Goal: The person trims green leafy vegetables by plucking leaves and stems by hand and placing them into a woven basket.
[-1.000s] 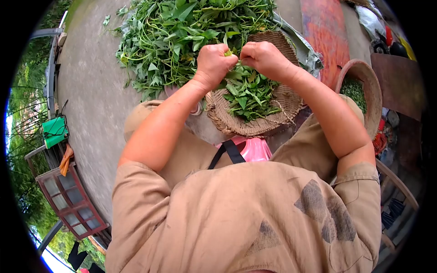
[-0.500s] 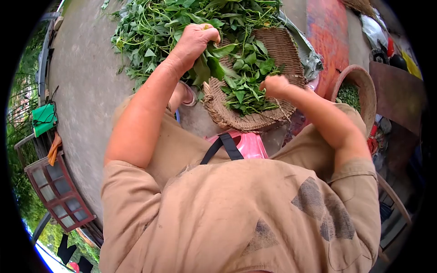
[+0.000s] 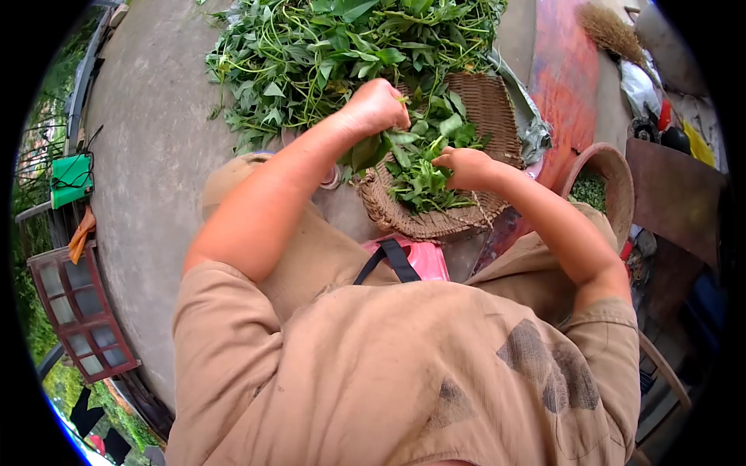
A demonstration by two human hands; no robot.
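Note:
My left hand [image 3: 375, 106] is closed around a leafy green stem [image 3: 371, 146] that hangs below the fist, over the left rim of a woven basket [image 3: 497, 105]. My right hand [image 3: 465, 166] is curled above the picked leaves [image 3: 423, 182] lying in that basket, and I cannot tell if it holds anything. Behind both hands spreads a big pile of green vines and leaves [image 3: 311, 54] on the concrete ground.
A round clay bowl [image 3: 622, 175] with chopped greens stands at the right, next to a red-orange slab [image 3: 566, 78]. A pink plastic stool [image 3: 423, 260] shows between my knees. A window frame [image 3: 74, 311] and a green bag [image 3: 71, 180] lie at the left edge.
My left hand came back from the vine pile toward the basket with a stem in it. My right hand, dropped to the basket half a second ago, has shifted slightly left over the leaves.

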